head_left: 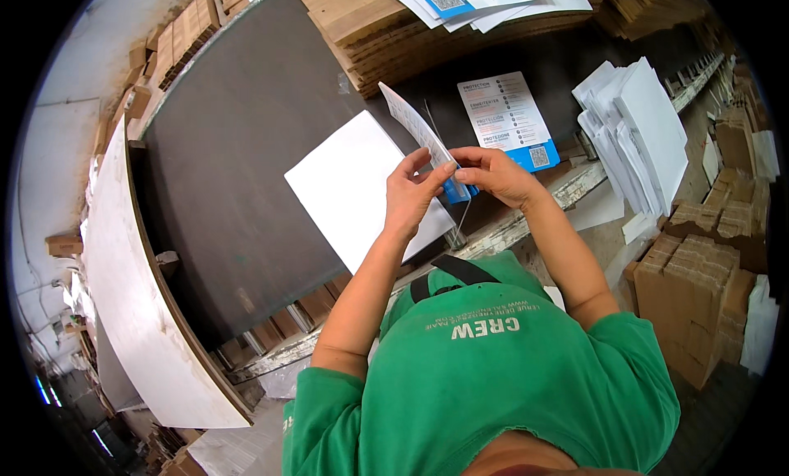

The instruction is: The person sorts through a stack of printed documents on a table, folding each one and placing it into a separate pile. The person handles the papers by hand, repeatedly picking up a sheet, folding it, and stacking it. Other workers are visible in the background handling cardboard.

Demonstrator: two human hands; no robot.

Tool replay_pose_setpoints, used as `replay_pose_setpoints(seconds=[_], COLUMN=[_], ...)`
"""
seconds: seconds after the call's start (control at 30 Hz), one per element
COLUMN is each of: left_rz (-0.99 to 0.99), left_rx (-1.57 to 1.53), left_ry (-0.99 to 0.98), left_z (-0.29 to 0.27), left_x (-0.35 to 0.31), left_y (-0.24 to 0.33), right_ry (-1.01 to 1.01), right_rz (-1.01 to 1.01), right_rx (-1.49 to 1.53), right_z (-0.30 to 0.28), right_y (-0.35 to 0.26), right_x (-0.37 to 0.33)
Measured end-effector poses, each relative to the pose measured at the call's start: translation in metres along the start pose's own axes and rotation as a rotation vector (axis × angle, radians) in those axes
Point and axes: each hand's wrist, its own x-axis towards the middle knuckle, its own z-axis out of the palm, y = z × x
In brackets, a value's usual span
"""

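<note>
The held card [421,129] is showing white and blue, the flat card [503,114] a black-and-white checkered square [539,156], the paper [349,180] plain white, the shirt [493,385] green with white lettering [486,329].

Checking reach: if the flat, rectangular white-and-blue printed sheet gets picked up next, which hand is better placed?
Right hand, likely: it's nearer the flat sheet; the left hand is by the white rectangular paper. Both hold another white-and-blue printed sheet, so the right may need freeing first.

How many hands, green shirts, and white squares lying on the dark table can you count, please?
Left hand and right hand: 2
Green shirt: 1
White square: 1
Total: 4
</note>
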Motion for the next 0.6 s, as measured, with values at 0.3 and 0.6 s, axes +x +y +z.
replay_pose_setpoints(seconds=[0.3, 0.6], left_rz=[0.003, 0.003], left_rx=[0.025, -0.004], left_ry=[-0.023, -0.046], left_z=[-0.0011, -0.0025], left_x=[-0.0007, -0.0002], left_y=[0.0021, -0.0019], right_ry=[-0.008, -0.003], right_rz=[0.030, 0.008], right_rx=[0.025, 0.034], right_z=[-0.0008, -0.0015], right_y=[-0.0011, -0.0003], right_x=[0.0016, 0.0008])
